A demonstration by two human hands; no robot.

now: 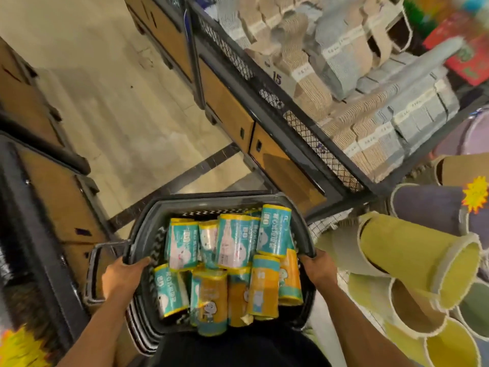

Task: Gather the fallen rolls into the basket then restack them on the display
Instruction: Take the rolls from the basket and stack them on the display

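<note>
A dark plastic basket (211,201) is held up in front of me, above the shop floor. Several rolls fill it, some in teal wrappers (235,241), others in orange wrappers (264,287), lying side by side and partly on top of each other. My left hand (123,274) grips the basket's left rim. On the opposite rim, my right hand (318,268) is closed around the edge. Both forearms reach in from the bottom of the view.
A black wire-mesh display (312,133) with stacked beige and grey folded goods stands to the right. Rolled yellow, green and purple mats (412,258) stick out at lower right. Wood-fronted cabinets (230,107) line the pale tiled aisle (119,115); another black fixture (39,207) is at left.
</note>
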